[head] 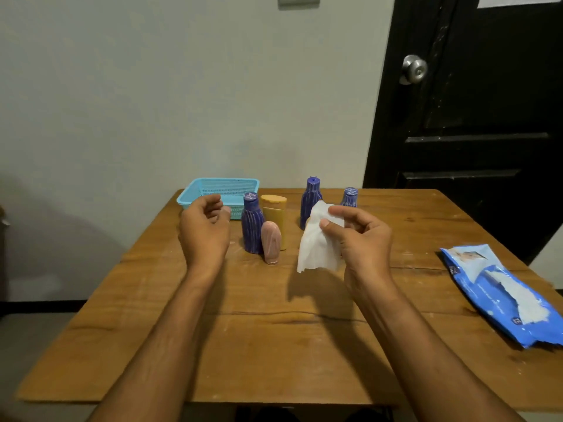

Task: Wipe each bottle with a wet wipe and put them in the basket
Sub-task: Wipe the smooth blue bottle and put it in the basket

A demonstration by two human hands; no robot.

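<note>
While a white wet wipe (318,239) is pinched between thumb and forefinger of the right hand (362,239), its lower part hangs free above the wooden table (274,345), in front of the bottles. Behind the wipe, a purple bottle (310,202) stands upright, and a second purple bottle (349,197) is seen just to its right, largely hidden by the wipe and the fingers. To the left, a third purple bottle (252,226) stands upright beside a yellow bottle (275,213), with a small pink bottle (271,242) in front of them, close against both. The light blue basket (213,190) is placed at the far left corner of the table, with no bottle visible in it. The left hand (204,226) is held above the table before the basket, its fingers loosely curled and nothing grasped. A blue pack of wipes (499,293) lies at the right edge of the table, well apart from the bottles, its top opened and white wipe material showing. A black door (475,117) with a metal knob (413,69) is seen beyond.
</note>
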